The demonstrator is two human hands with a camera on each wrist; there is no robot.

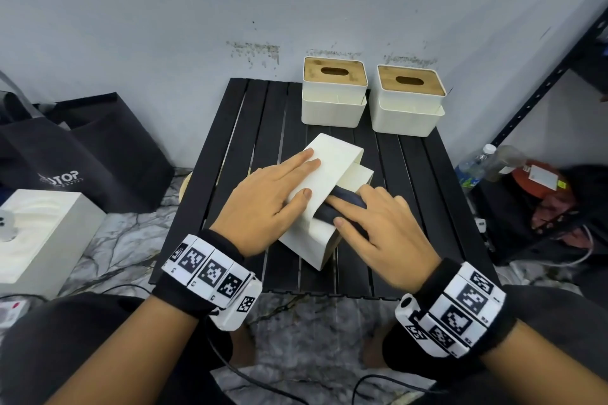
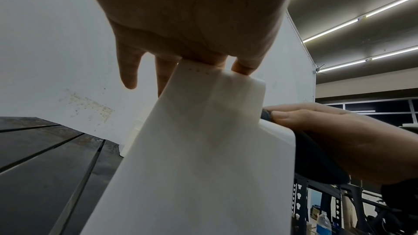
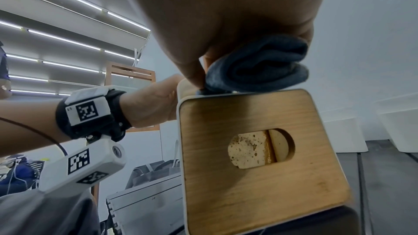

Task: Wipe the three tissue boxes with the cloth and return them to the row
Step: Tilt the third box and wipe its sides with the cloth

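Observation:
One white tissue box lies on its side in the middle of the black slatted table. Its wooden lid with the oval slot faces me. My left hand rests flat on the box's upper side, fingers straight and reaching its far edge. My right hand grips a bunched dark blue cloth and presses it against the step on the box's right side. The cloth sits under the palm, held by the thumb. Two more tissue boxes stand upright at the table's back edge.
The table backs onto a grey wall. A black bag and a white box sit on the floor at the left. A black shelf with water bottles stands at the right. Cables run near my knees.

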